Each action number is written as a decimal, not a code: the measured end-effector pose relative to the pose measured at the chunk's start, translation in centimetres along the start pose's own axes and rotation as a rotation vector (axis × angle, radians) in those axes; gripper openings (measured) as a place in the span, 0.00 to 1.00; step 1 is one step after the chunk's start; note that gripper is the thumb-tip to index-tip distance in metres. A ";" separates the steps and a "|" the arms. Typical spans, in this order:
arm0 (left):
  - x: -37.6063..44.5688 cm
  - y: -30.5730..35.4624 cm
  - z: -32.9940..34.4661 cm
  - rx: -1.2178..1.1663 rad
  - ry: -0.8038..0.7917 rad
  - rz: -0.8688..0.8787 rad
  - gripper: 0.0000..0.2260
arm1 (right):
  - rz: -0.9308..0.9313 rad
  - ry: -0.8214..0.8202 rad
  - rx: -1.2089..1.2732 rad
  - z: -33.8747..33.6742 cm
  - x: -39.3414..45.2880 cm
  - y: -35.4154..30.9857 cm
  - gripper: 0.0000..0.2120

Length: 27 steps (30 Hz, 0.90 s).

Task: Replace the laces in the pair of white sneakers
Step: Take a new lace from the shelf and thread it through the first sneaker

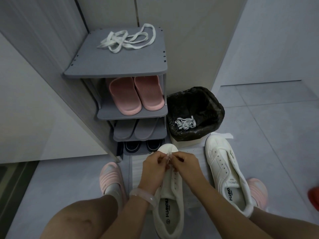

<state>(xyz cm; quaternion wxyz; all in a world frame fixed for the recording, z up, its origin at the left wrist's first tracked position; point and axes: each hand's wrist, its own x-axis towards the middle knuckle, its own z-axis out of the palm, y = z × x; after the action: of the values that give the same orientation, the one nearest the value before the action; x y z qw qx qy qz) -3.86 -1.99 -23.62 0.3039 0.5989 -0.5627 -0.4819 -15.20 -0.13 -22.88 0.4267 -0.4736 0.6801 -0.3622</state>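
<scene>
Over the near sneaker (pixel 170 190), our left hand (pixel 153 167) and right hand (pixel 185 163) each pinch one end of its white lace (pixel 168 155) between curled fingertips.

Home entryway, grey shoe rack (pixel 117 66) against the wall holding pink slippers (pixel 134 94), grey slippers (pixel 134 129) and dark shoes (pixel 143 145), small lined bin (pixel 214 107) beside it, pale tiled floor (pixel 269 118)
</scene>
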 end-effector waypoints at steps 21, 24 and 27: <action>-0.6 0.3 0.1 0.170 0.006 0.197 0.08 | -0.138 0.013 -0.204 0.2 0.3 0.3 0.14; -0.6 0.3 0.0 0.173 0.003 0.204 0.06 | -0.100 -0.009 -0.151 0.1 0.1 0.1 0.13; -0.6 0.3 -0.1 0.245 0.019 0.234 0.05 | -0.070 -0.009 -0.083 0.0 -0.1 -0.1 0.12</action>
<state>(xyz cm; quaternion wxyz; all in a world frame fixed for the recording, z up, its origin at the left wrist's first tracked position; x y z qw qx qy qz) -3.78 -1.50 -23.15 0.2877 0.5664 -0.6802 -0.3656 -15.13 -0.07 -22.80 0.3967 -0.5160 0.6756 -0.3463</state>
